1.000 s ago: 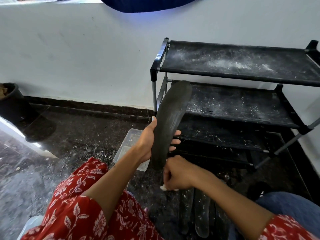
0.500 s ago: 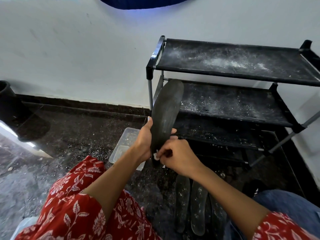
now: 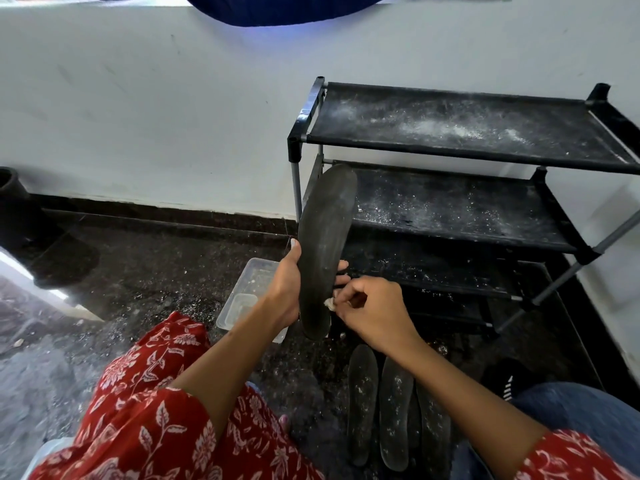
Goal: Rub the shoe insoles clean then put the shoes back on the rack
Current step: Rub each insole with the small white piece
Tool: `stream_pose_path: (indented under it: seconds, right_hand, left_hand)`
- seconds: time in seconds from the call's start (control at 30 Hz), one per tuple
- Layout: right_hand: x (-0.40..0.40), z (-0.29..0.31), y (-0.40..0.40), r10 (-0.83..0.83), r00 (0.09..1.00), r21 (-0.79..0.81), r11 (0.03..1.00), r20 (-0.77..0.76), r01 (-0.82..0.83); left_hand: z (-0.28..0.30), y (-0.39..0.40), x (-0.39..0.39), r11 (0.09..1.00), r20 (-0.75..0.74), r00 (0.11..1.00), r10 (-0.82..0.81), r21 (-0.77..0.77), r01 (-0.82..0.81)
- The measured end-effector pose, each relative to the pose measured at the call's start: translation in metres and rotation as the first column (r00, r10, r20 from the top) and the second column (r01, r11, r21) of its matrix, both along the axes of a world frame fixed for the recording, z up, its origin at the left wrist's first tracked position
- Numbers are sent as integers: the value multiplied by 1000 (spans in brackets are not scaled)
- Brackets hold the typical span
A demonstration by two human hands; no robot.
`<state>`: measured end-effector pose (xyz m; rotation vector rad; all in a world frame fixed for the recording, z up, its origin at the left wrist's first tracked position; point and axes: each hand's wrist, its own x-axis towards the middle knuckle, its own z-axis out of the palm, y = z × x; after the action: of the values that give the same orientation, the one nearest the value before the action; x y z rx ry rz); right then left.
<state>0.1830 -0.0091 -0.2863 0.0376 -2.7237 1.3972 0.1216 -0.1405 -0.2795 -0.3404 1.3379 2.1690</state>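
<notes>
My left hand [image 3: 287,289] grips a dark insole [image 3: 323,237] near its lower end and holds it upright in front of the shoe rack [image 3: 467,147]. My right hand [image 3: 367,310] pinches a small white wad [image 3: 329,303] against the insole's lower face. Three more dark insoles [image 3: 394,407], speckled white, lie side by side on the floor below my right forearm. The rack's black shelves are dusted with white powder and carry no shoes.
A clear plastic container [image 3: 247,292] sits on the dark speckled floor behind my left wrist. A dark pot [image 3: 14,202] stands at the far left by the white wall. A black shoe with white stripes [image 3: 509,379] shows at the lower right.
My right hand has risen from below the insole's lower end to its lower face, with the white wad against it. My left hand keeps the insole upright.
</notes>
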Motion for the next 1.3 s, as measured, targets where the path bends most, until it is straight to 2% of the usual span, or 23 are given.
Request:
stream_pose_path:
  seconds: [0.1, 0.17, 0.2, 0.27, 0.33, 0.47, 0.6, 0.9, 1.03, 1.2, 1.3]
  right_hand:
    - [6, -9, -8, 116, 987, -2, 993, 116, -116]
    - [7, -14, -12, 226, 938, -3, 972, 264, -233]
    - [7, -15, -12, 292, 884, -32, 953, 365, -301]
    - [3, -14, -8, 404, 709, -111, 900, 578, -422]
    - [-5, -17, 2, 421, 580, -166, 882, 697, -440]
    - [-19, -37, 21, 376, 541, -298, 926, 752, -230]
    - [-17, -70, 27, 385, 481, -460, 887, 788, 43]
    - [0, -158, 35, 324, 312, -423, 842, 893, 335]
    - [10, -189, 37, 315, 231, -381, 856, 920, 350]
    - [21, -226, 36, 253, 175, -300, 887, 952, 352]
    - [24, -244, 32, 212, 156, -254, 906, 965, 337]
  left_hand:
    - [-9, 4, -1, 1000, 53, 998, -18, 22, 17]
    - [-19, 5, -2, 999, 85, 996, -29, -14, 30]
    - [-24, 6, -2, 998, 98, 994, -38, -38, 42]
    - [-37, 8, -1, 995, 127, 990, -69, -65, 78]
    - [-52, 9, -1, 989, 172, 979, -110, -78, 125]
    - [-88, 12, -1, 978, 227, 970, -88, -163, 127]
    - [-125, 15, 2, 981, 263, 964, -30, -178, 79]
    - [-191, 21, 19, 968, 460, 888, 7, -226, 110]
    - [-216, 15, 28, 950, 532, 846, -44, -241, 200]
    - [-256, 6, 44, 868, 569, 822, 37, -426, 256]
    - [-274, 1, 53, 837, 584, 808, 80, -479, 264]
